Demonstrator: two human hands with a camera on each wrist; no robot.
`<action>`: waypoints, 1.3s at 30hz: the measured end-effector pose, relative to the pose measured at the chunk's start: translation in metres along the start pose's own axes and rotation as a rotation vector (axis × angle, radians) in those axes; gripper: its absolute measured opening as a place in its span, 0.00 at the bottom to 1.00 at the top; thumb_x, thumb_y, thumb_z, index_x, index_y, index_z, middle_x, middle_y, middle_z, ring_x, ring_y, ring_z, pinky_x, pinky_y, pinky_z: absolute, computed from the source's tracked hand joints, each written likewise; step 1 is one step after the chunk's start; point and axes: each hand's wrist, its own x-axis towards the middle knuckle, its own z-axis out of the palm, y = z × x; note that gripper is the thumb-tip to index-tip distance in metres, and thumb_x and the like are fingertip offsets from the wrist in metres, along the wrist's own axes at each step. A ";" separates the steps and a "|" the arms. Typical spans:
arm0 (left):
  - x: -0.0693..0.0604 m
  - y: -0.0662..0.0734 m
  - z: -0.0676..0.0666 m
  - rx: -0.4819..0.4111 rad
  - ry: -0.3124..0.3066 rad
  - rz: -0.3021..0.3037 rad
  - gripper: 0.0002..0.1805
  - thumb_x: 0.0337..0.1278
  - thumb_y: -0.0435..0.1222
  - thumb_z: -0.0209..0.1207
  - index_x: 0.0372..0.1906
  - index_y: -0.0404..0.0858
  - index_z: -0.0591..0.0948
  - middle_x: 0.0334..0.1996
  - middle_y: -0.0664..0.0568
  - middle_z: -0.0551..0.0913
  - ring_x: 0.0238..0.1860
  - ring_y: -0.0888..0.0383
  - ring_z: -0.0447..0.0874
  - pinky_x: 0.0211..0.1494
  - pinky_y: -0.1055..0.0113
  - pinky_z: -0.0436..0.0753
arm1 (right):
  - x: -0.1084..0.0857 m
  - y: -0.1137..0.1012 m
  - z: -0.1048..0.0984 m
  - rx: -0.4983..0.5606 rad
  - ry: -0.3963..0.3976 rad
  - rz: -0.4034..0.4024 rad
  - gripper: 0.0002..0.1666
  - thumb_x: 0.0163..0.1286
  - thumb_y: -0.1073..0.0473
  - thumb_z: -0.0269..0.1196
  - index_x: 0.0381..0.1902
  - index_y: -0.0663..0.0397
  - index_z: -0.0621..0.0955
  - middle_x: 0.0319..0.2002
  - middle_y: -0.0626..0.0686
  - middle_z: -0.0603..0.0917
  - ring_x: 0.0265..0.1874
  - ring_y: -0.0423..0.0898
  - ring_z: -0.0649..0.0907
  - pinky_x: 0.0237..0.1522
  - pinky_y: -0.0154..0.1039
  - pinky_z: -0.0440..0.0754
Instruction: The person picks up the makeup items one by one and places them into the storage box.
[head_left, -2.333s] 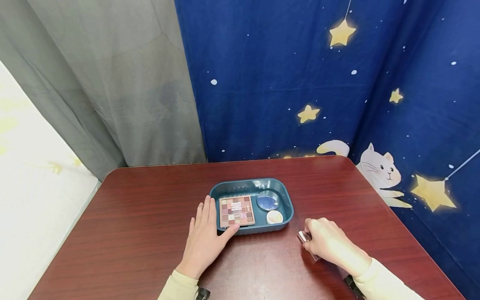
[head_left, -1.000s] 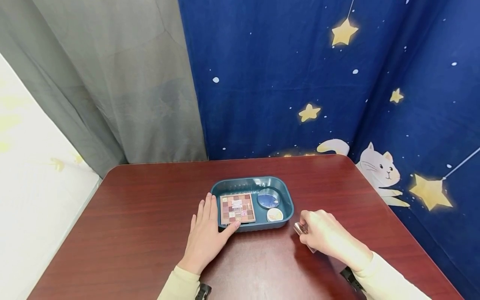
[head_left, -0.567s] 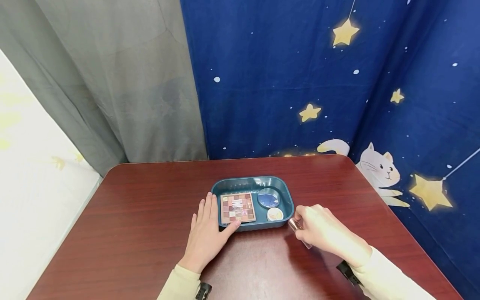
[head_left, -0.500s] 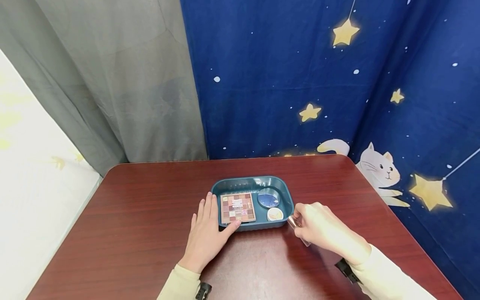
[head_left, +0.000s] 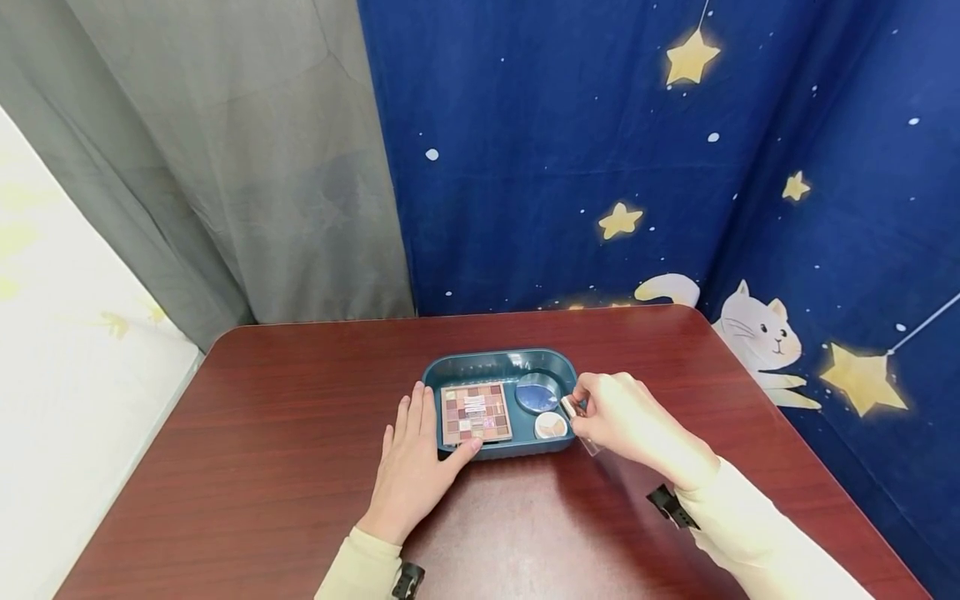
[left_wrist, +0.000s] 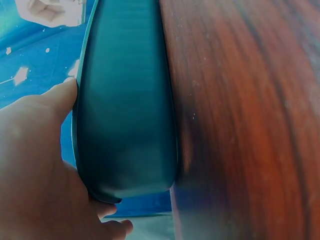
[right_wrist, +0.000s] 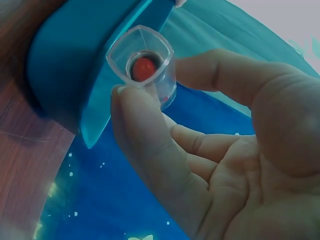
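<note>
A teal tray (head_left: 487, 450) stands on the table, holding an eyeshadow palette (head_left: 476, 414) at its left. On its right side lie a round, blue-topped case (head_left: 537, 394) and a small round white-rimmed pot (head_left: 551, 425). My left hand (head_left: 411, 467) rests against the tray's left front corner, fingers straight along the side and thumb at the front rim (left_wrist: 75, 107). Between thumb and fingers, my right hand (head_left: 633, 421) pinches a lipstick (head_left: 573, 408) over the tray's right rim. Its clear square end, with red inside, shows in the right wrist view (right_wrist: 145, 69).
The dark red wooden table (head_left: 300, 400) extends around the tray. Behind it hang a grey curtain (head_left: 262, 167) and a blue curtain (head_left: 525, 167) printed with stars and a white cat. Each wrist wears a black strap.
My right hand has carried the lipstick left and away from me, from the table beside the tray to over its right rim. My left hand stays at the tray's corner.
</note>
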 end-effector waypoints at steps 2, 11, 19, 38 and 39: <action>0.000 0.000 0.000 -0.005 0.001 0.000 0.62 0.55 0.75 0.51 0.81 0.38 0.48 0.81 0.47 0.43 0.79 0.42 0.43 0.73 0.35 0.51 | 0.005 0.000 0.001 0.013 -0.003 0.014 0.13 0.55 0.61 0.68 0.40 0.53 0.83 0.16 0.42 0.77 0.17 0.37 0.77 0.26 0.38 0.77; 0.000 -0.001 0.000 -0.002 0.003 0.004 0.61 0.56 0.73 0.53 0.81 0.38 0.48 0.81 0.47 0.43 0.79 0.43 0.43 0.73 0.35 0.51 | 0.024 -0.004 0.005 0.031 0.016 0.032 0.13 0.55 0.60 0.70 0.40 0.53 0.83 0.16 0.43 0.77 0.16 0.40 0.77 0.21 0.39 0.75; 0.001 -0.001 0.001 0.001 -0.002 0.004 0.62 0.55 0.74 0.52 0.81 0.38 0.47 0.81 0.47 0.43 0.79 0.42 0.43 0.73 0.35 0.51 | 0.039 -0.003 0.014 0.014 0.041 0.042 0.10 0.53 0.60 0.70 0.35 0.53 0.83 0.15 0.43 0.76 0.17 0.41 0.76 0.22 0.39 0.73; 0.001 -0.003 0.002 -0.002 0.005 0.009 0.62 0.56 0.74 0.52 0.81 0.37 0.48 0.81 0.47 0.43 0.79 0.42 0.43 0.73 0.34 0.52 | 0.064 -0.010 0.043 -0.009 0.007 0.083 0.09 0.56 0.58 0.73 0.24 0.50 0.81 0.23 0.46 0.79 0.21 0.46 0.76 0.23 0.39 0.72; 0.001 -0.003 0.002 -0.004 0.003 0.008 0.62 0.56 0.74 0.52 0.81 0.38 0.48 0.81 0.47 0.43 0.79 0.42 0.43 0.73 0.34 0.51 | 0.065 -0.010 0.045 -0.007 0.001 0.089 0.10 0.56 0.58 0.73 0.23 0.50 0.80 0.22 0.46 0.78 0.20 0.46 0.76 0.23 0.39 0.71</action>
